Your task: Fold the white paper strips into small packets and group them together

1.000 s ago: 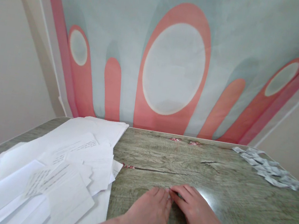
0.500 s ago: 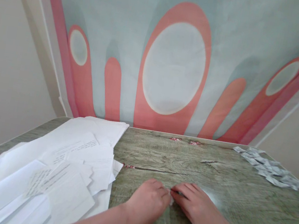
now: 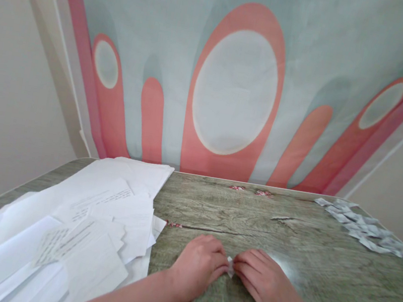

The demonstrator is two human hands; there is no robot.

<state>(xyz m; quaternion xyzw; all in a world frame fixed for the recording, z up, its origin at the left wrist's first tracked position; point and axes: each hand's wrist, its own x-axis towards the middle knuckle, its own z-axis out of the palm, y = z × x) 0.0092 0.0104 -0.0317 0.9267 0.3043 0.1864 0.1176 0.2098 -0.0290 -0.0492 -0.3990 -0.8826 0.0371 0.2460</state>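
Between my two hands, low over the near middle of the table, is a small white folded piece of paper (image 3: pixel 230 267). My left hand (image 3: pixel 199 265) pinches its left side with the fingers closed. On the right side, the fingertips of my right hand (image 3: pixel 261 278) are closed on the same piece. Most of the paper is hidden by the fingers; only a short bit shows in the gap between them.
A heap of white paper sheets, some printed, (image 3: pixel 96 236) covers the table's left side. At the far right lies a cluster of small folded paper pieces (image 3: pixel 365 228). The wood-patterned table (image 3: pixel 208 203) meets a wall hanging (image 3: pixel 226 165) at its back edge.
My left hand has turned and shifted slightly, and its fingers now point right. The right-hand fingers have drawn together. More of the small white paper shows between them.
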